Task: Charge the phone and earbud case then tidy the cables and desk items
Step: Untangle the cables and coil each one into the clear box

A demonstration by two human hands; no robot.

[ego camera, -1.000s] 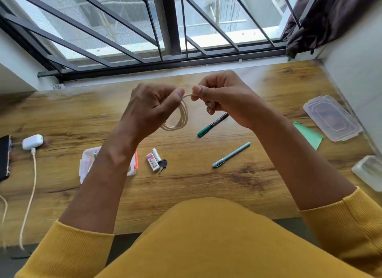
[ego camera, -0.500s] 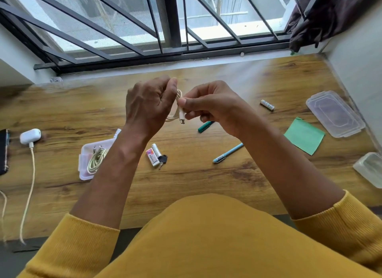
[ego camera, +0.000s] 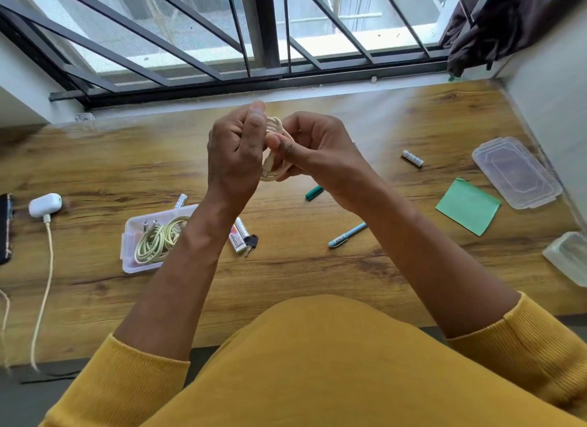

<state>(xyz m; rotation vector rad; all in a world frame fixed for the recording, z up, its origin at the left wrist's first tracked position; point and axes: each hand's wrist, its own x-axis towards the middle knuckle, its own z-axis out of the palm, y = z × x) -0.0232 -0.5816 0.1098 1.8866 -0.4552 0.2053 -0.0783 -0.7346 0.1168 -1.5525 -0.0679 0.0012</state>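
Above the middle of the wooden desk [ego camera: 317,267], both my hands hold a small coil of cream cable [ego camera: 275,159]. My left hand [ego camera: 236,153] grips the coil from the left. My right hand [ego camera: 313,148] pinches it with the thumb on top. At the far left, the white earbud case [ego camera: 45,204] lies with a cream cable [ego camera: 43,286] plugged in. The dark phone [ego camera: 4,229] is at the left edge, partly cut off. A clear box [ego camera: 127,258] at lower left holds another coiled cable [ego camera: 158,239].
An eraser [ego camera: 235,239], a key [ego camera: 251,243] and a battery sit beside the box. A green marker [ego camera: 314,192] and blue pen [ego camera: 347,235] lie centre right. Another battery [ego camera: 412,158], a green sticky note [ego camera: 467,210], a clear lid [ego camera: 514,171] and another container [ego camera: 568,256] are at right.
The loose loop between my hands has been wound into a tighter coil. My hands have come closer together and risen slightly. The view shifted, revealing the box's coiled cable and the far battery.
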